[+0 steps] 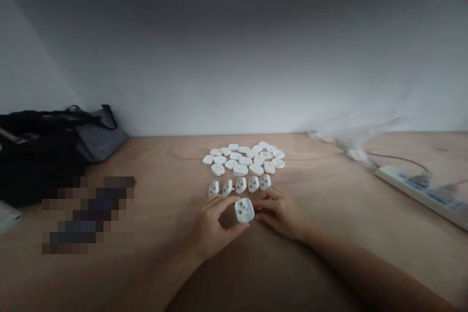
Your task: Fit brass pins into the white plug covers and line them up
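Note:
My left hand [214, 226] is closed on a white plug housing [244, 210], gripping it between thumb and fingers. Its inner side faces me and shows a few small metal parts. Just right of it, my right hand [281, 213] has its fingers pinched together close to the housing's edge; what they hold, if anything, is too small to make out. Behind my hands stands a short row of similar housings [240, 185], tilted up with their metal parts showing. Farther back lies a loose group of white plug pieces [240, 170], spread on the wooden table [164, 195].
A power strip [420, 190] with cables lies at the right. Crumpled clear plastic [360, 144] sits by the wall at the back right. A black bag [36, 156] and a striped bag [100, 136] stand at the left, with a pixelated dark object [89, 217] before them.

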A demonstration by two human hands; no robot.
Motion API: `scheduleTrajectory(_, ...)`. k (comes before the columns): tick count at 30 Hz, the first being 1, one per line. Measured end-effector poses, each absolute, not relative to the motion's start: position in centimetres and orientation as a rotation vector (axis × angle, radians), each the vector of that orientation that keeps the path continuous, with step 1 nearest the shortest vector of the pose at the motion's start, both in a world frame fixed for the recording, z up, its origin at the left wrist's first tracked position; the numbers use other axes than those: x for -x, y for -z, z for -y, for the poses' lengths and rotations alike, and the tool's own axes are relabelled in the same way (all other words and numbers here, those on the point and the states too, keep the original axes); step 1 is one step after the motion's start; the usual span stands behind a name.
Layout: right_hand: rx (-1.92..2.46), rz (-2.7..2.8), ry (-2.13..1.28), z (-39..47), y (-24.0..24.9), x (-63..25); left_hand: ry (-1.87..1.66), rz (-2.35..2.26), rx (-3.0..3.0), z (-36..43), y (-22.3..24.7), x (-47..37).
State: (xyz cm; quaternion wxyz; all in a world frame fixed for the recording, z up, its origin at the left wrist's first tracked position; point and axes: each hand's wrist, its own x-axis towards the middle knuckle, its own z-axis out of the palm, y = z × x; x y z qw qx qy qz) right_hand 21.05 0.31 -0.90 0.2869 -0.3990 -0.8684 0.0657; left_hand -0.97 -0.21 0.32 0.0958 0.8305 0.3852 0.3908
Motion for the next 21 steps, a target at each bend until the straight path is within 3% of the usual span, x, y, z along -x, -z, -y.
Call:
scheduleTrajectory(11,1.132,2.216,-0.091,-0.3,1.1,-20.9,-1.123,-1.106,-2.461,0.4,-0.5,0.8)
scheduleTrajectory(18,1.123,1.679,-0.669,1.3,0.7,-20.2,-1.073,-1.124,-2.483,0.4,-0.2,0.4)
scheduleTrajectory(21,1.084,1.704,-0.635,2.0,0.5,-19.4,-1.075,-1.144,-2.493,0.4,-0.1,0.3)
